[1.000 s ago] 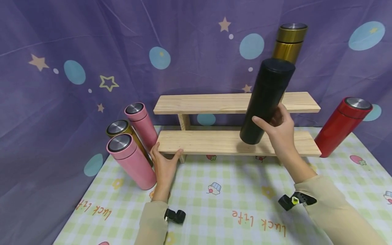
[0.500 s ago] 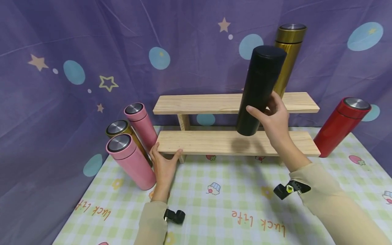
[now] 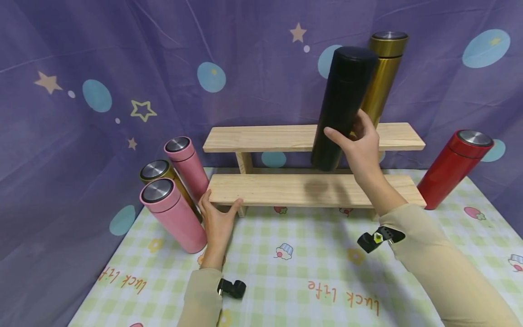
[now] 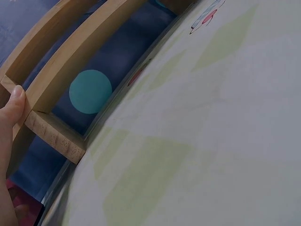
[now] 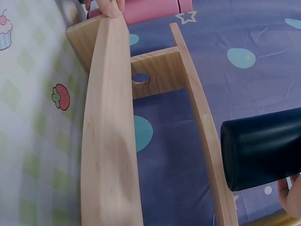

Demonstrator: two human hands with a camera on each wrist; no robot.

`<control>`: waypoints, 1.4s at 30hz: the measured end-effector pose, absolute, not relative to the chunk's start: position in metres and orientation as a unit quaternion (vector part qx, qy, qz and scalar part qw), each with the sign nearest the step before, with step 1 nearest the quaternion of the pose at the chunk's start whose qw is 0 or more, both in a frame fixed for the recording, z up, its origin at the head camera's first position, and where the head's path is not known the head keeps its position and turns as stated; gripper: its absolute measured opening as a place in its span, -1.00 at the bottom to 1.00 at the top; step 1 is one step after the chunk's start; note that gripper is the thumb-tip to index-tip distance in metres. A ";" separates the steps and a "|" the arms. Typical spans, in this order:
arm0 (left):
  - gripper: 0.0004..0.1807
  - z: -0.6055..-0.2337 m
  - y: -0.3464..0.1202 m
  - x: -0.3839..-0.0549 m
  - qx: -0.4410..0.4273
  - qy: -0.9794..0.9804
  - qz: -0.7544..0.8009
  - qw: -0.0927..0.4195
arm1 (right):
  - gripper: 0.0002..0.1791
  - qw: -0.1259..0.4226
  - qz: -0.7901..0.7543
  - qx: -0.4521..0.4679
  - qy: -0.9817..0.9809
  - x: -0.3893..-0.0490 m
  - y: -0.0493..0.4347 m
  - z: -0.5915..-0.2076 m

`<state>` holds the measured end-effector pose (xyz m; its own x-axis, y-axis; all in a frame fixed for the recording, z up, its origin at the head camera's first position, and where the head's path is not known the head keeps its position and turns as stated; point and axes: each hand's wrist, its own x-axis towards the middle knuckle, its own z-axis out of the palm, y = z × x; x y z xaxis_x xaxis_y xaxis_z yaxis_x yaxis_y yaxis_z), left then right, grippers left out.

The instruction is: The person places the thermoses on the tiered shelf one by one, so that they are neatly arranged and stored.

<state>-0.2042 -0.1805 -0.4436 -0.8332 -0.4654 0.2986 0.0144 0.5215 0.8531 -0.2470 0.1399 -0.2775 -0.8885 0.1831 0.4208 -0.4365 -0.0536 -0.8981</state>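
My right hand [image 3: 363, 147] grips a black thermos bottle [image 3: 345, 100], thumb on its near side, and holds it up in front of the upper board. The bottle leans slightly. Its base [image 5: 229, 155] shows beside the upper board in the right wrist view. My left hand [image 3: 218, 222] holds the front left corner of the two-tier wooden shelf [image 3: 282, 188], with the thumb [image 4: 18, 96] on the board's front edge. Behind the black bottle, a gold thermos [image 3: 384, 77] stands at the upper board's right end, its lower part hidden.
Left of the shelf stand a near pink thermos [image 3: 175, 218], a far pink thermos [image 3: 189, 168] and a partly hidden gold thermos [image 3: 157, 169]. A red thermos [image 3: 453, 172] stands at the right end. The checked tablecloth [image 3: 310, 268] stretches in front; a purple curtain [image 3: 253, 41] hangs behind.
My right hand has lifted the black thermos higher and slightly left, from over the lower board to in front of the upper one. The left hand stays at the shelf corner.
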 end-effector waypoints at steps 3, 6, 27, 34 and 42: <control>0.09 -0.443 -0.180 -0.204 0.137 -0.834 -0.472 0.252 | -0.27 0.222 0.709 0.102 -0.662 -0.251 0.140 -0.275; 0.09 -0.443 -0.180 -0.204 0.137 -0.833 -0.473 0.252 | -0.27 0.223 0.706 0.102 -0.664 -0.254 0.141 -0.273; 0.11 -0.444 -0.182 -0.205 0.131 -0.832 -0.476 0.252 | -0.22 0.255 0.674 0.095 -0.687 -0.282 0.130 -0.253; 0.11 -0.446 -0.183 -0.205 0.132 -0.833 -0.475 0.253 | -0.20 0.261 0.664 0.093 -0.695 -0.292 0.123 -0.252; 0.09 -0.446 -0.182 -0.205 0.130 -0.832 -0.473 0.257 | -0.16 0.266 0.654 0.081 -0.703 -0.304 0.120 -0.253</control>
